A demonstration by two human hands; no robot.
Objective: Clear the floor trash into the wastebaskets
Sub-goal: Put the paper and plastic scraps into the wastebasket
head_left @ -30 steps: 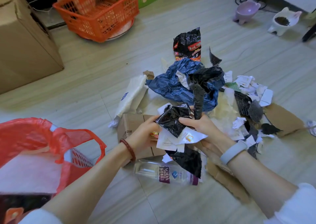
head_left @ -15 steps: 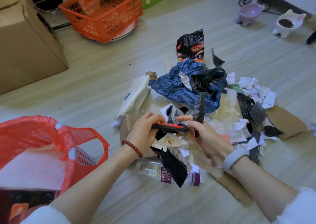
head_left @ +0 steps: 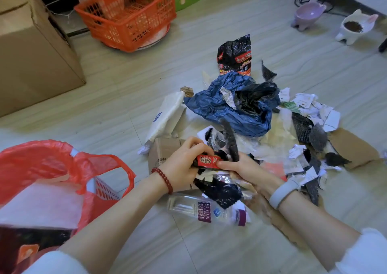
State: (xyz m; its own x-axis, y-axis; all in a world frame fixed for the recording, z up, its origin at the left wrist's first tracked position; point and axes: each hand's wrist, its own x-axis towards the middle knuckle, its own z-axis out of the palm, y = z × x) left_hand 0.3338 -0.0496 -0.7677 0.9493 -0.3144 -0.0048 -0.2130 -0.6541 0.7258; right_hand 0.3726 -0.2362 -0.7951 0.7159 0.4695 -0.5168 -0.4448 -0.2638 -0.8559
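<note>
We held a bunch of wrappers [head_left: 207, 160] in both hands, left [head_left: 183, 167] and right [head_left: 249, 170], above the bottle [head_left: 207, 211].

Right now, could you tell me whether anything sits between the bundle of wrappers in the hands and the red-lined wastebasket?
Nothing visible does. Both hands hold the wrappers above the pile, and the stretch of floor over to the wastebasket on the left is bare; its mouth faces up, open.

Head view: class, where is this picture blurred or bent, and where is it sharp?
Head view: the red bin liner and sleeve at the bottom edge smear; the cardboard box bows from wide-angle distortion; the soda bottle label reads sharply; light is soft, without hard shadows.
</note>
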